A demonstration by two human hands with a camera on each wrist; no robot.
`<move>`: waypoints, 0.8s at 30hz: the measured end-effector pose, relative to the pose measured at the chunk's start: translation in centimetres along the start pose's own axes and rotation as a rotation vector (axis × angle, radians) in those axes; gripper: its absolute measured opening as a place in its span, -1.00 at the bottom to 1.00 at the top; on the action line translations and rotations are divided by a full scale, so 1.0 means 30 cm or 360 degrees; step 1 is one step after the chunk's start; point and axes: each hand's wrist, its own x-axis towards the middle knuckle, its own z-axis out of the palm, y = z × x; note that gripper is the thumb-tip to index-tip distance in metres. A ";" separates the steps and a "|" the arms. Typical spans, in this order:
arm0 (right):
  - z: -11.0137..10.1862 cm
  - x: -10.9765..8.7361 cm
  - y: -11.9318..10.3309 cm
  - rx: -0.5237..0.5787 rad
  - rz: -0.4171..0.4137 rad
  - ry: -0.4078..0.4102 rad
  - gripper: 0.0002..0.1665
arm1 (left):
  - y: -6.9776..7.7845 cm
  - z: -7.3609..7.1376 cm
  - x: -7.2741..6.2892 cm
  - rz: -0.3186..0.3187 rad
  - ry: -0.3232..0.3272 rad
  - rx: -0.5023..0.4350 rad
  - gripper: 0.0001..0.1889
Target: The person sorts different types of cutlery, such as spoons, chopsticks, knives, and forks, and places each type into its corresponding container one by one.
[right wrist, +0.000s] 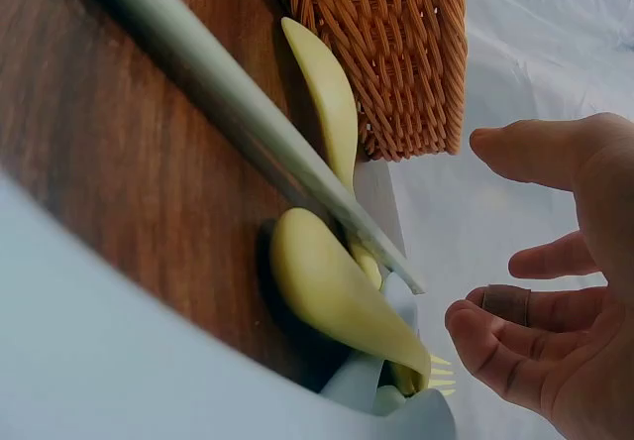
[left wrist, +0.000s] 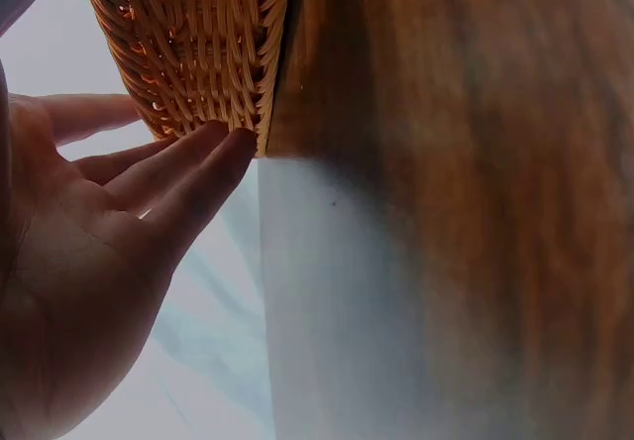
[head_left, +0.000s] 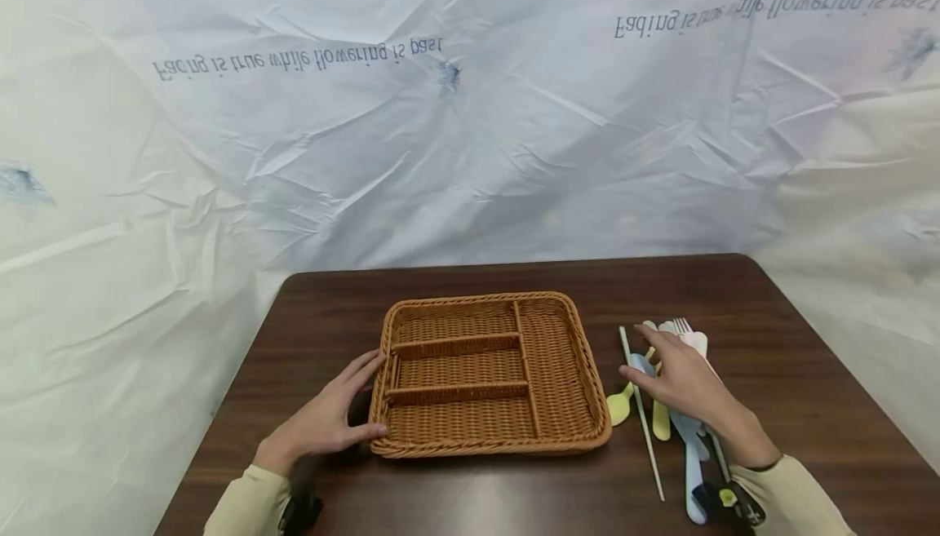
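A brown wicker basket [head_left: 485, 448] with several compartments sits mid-table. My left hand [head_left: 323, 422] is at its left end, with the thumb by the front corner. In the left wrist view, its extended fingers [left wrist: 193, 187] touch the woven side. My right hand [head_left: 686, 381] hovers over a loose pile of cutlery right of the basket, fingers spread and holding nothing. In the pile are a pale green chopstick [head_left: 649, 446], a yellow spoon [head_left: 619, 407] beside the basket, a yellow handle [head_left: 661, 422], a light blue utensil [head_left: 693, 479] and a fork [head_left: 682, 325]. The hand partly hides the pile.
The dark wooden table [head_left: 330, 299] has rounded back corners. A pale, creased sheet [head_left: 470, 152] with printed lettering hangs behind and at both sides. Low dividers [head_left: 455, 393] split the basket's inside.
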 end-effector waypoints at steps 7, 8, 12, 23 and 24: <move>0.011 -0.010 0.010 0.0021 -0.0008 0.0018 -0.05 | -0.004 -0.005 -0.008 -0.0016 -0.0021 -0.0003 -0.01; 0.013 -0.011 0.011 0.0025 -0.0011 0.0019 -0.04 | -0.005 -0.006 -0.010 -0.0020 -0.0023 0.0001 0.00; 0.020 -0.007 0.014 0.0028 -0.0023 0.0021 -0.04 | -0.008 -0.012 -0.018 -0.0027 -0.0027 0.0031 0.03; 0.047 0.008 0.017 0.0035 -0.0031 0.0016 -0.24 | -0.007 -0.009 -0.021 -0.0010 -0.0017 0.0027 0.07; 0.049 0.008 0.017 0.0034 -0.0031 0.0015 -0.27 | -0.006 -0.008 -0.020 -0.0007 -0.0019 0.0022 0.07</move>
